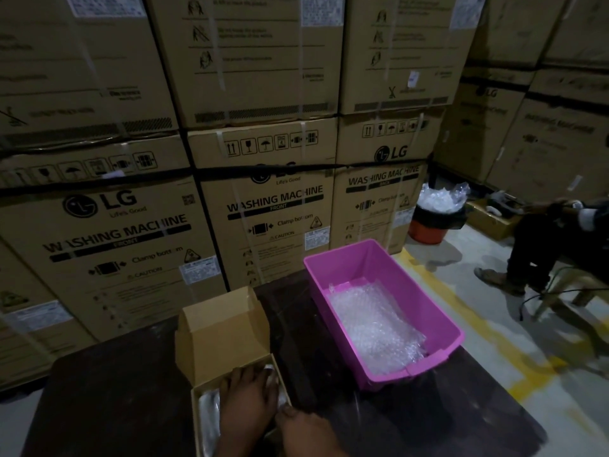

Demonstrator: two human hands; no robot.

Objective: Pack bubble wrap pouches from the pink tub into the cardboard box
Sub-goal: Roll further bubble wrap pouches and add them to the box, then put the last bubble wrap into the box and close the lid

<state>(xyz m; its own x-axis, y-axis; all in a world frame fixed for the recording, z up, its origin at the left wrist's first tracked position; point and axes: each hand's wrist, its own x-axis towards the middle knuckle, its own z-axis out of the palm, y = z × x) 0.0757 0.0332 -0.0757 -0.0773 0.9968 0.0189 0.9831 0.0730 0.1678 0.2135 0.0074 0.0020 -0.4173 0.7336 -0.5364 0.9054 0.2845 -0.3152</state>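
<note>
Down under its flat open palm, the left hand [247, 404] is pressing bubble wrap pouches [209, 413] inside the cardboard box [224, 328], the right hand [306, 433] touching alongside, grip unclear.

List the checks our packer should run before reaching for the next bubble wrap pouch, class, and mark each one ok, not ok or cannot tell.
1. Cardboard box lid open: ok.
2. Pouch in the box pressed flat under the left hand: ok.
3. Room left in the box: cannot tell, the hands cover it.
4. Right hand free to reach: cannot tell, it sits at the box's edge beside the left.
5. Bubble wrap pouches left in the pink tub: ok.
6. Tub fully on the table: ok.
</note>
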